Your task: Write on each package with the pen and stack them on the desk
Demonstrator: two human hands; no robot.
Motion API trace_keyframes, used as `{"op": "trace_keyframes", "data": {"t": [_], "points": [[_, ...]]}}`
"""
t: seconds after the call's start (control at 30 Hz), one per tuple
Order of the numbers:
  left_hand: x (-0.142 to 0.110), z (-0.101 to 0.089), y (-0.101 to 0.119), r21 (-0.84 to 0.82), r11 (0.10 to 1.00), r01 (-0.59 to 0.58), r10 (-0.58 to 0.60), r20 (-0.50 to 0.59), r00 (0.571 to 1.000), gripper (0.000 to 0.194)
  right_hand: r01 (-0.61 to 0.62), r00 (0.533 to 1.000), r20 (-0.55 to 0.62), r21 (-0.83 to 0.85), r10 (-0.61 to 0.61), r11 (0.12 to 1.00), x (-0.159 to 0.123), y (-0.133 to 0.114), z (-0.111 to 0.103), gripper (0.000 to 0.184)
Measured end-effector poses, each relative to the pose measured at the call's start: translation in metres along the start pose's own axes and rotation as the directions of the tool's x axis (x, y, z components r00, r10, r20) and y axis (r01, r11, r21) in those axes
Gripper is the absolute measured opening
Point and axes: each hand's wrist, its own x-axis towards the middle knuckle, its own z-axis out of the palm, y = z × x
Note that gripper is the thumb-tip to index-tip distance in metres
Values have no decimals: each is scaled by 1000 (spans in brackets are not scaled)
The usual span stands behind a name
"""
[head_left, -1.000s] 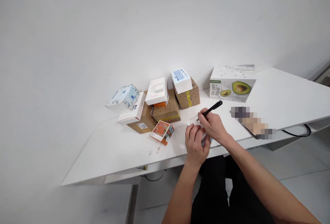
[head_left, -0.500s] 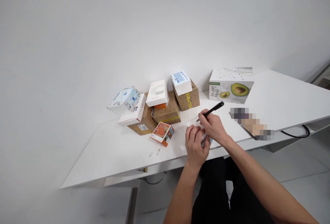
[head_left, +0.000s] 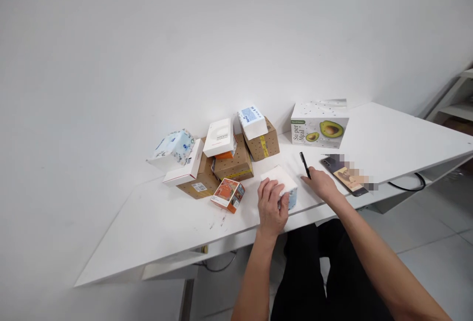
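Observation:
My left hand [head_left: 272,208] is closed over a small tissue pack [head_left: 284,176] near the table's front edge, fingers across its white top and thumb at its blue patterned side. Beside it, on the right, my right hand [head_left: 320,184] grips a black pen [head_left: 304,162], which points up and slightly left; my fingers hide its lower end. A phone [head_left: 345,176] with a picture on it, partly blurred out, lies right of that hand. Left of the pack sits a small orange and white box [head_left: 228,195].
Brown cardboard boxes [head_left: 268,148] stand along the wall, with a tissue pack [head_left: 253,121], a white power bank box [head_left: 219,136] and another blue patterned pack [head_left: 173,147] stacked on them. An avocado-printed carton [head_left: 320,131] is at the back right of the white table [head_left: 402,148].
My right hand, with the pen, has moved right, off the tissue pack, and the pen now tilts the other way. My left hand stays on the pack, whose top is now exposed.

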Motion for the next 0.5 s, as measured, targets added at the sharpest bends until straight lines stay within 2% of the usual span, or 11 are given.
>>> {"op": "trace_keyframes", "data": {"t": [0.2, 0.3, 0.37, 0.4, 0.43, 0.5], "points": [[-2, 0, 2, 34, 999, 1, -1, 1, 1000, 19, -71, 997, -11, -70, 71, 995, -4, 13, 7, 34], [-3, 0, 6, 66, 998, 2, -1, -20, 1000, 18, -112, 979, -188, -179, 78, 977, -8, 32, 0, 37], [-5, 1, 9, 114, 993, 12, -6, -58, 998, 19, -221, 937, -320, -229, 141, 948, -10, 48, -6, 44], [-5, 1, 12, 145, 989, 25, -14, -82, 997, 19, -282, 919, -343, -222, 195, 933, -11, 56, -9, 50], [-6, 1, 14, 177, 983, 41, -23, -105, 994, 19, -330, 907, -338, -203, 251, 922, -11, 63, -12, 54], [-8, 1, 17, 226, 972, 62, -33, -130, 991, 21, -346, 916, -274, -170, 293, 923, -12, 73, -16, 59]]}}
